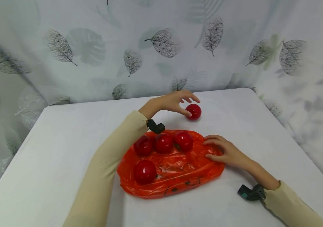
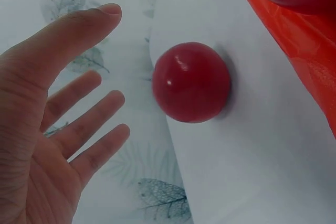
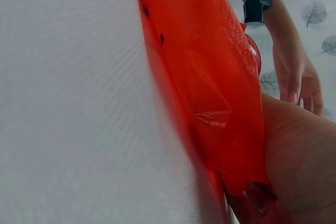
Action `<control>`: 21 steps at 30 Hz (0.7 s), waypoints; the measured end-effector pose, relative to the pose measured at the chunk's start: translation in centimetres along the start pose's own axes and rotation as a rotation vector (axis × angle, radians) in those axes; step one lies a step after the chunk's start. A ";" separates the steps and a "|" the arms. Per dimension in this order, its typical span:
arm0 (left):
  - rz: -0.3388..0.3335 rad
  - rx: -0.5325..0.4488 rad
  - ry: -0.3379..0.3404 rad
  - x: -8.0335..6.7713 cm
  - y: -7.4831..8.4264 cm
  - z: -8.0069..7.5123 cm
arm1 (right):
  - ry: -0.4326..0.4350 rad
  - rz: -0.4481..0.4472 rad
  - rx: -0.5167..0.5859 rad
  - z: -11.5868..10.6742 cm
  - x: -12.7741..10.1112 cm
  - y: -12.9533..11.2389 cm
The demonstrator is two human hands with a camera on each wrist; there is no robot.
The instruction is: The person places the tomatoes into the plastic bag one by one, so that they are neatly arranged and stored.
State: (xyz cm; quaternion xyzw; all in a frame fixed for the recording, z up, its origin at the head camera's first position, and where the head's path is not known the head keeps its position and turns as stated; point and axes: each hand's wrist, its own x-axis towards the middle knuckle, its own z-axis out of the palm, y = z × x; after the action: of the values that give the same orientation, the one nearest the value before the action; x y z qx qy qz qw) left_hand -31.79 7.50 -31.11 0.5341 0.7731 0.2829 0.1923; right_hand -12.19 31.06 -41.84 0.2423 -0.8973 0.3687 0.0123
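On the white worktop (image 1: 65, 135) lies a flattened orange plastic bag (image 1: 175, 170), and the person leans both cream-sleeved arms over it. The left hand (image 1: 172, 102) reaches past the bag's far edge toward a lone red ball (image 1: 193, 111) that sits on the bare worktop, just beyond the bag. From the head view the thumb tip seems to meet the ball's near left side while the fingers arch over it; from the left wrist view the fingers (image 2: 89, 124) are spread and nearly straight, with a gap between them and the ball, so the hand is loose and grasps nothing. Whether the thumb truly touches the ball I cannot tell. The right hand (image 1: 223, 151) lies on the right end of the bag with its fingers stretched flat, pressing the plastic down onto the worktop rather than gripping it; the right wrist view shows the bag's crinkled edge running under the palm. Four more red balls rest on the bag: three in a row (image 1: 163, 142) along its far edge, close beside one another, and a single one (image 1: 144, 171) nearer the front left. A dark camera unit (image 1: 156, 127) is strapped at the left wrist and another (image 1: 249, 192) at the right. Behind the worktop hangs a pale curtain printed with leaves (image 1: 164, 42).
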 end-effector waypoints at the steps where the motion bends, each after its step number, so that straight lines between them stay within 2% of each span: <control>1: -0.006 -0.006 -0.001 0.1 -0.2 0.1 | -0.001 -0.001 -0.001 0.0 0.0 0.0; 11: -0.015 -0.040 0.013 1.4 -1.7 1.1 | -0.007 -0.003 0.029 0.0 0.2 -0.4; 15: -0.016 -0.044 -0.020 2.5 -1.8 1.6 | -0.006 0.003 0.023 -0.1 0.1 -0.4; 21: -0.078 0.008 -0.069 3.3 -1.7 2.1 | -0.025 0.027 0.018 -0.2 0.1 -0.5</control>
State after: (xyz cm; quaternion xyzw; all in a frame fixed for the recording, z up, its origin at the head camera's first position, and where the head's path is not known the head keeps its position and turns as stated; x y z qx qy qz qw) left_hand -32.91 10.58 -33.76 0.5138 0.7874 0.2534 0.2275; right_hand -12.09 30.86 -41.29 0.2346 -0.8973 0.3739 -0.0061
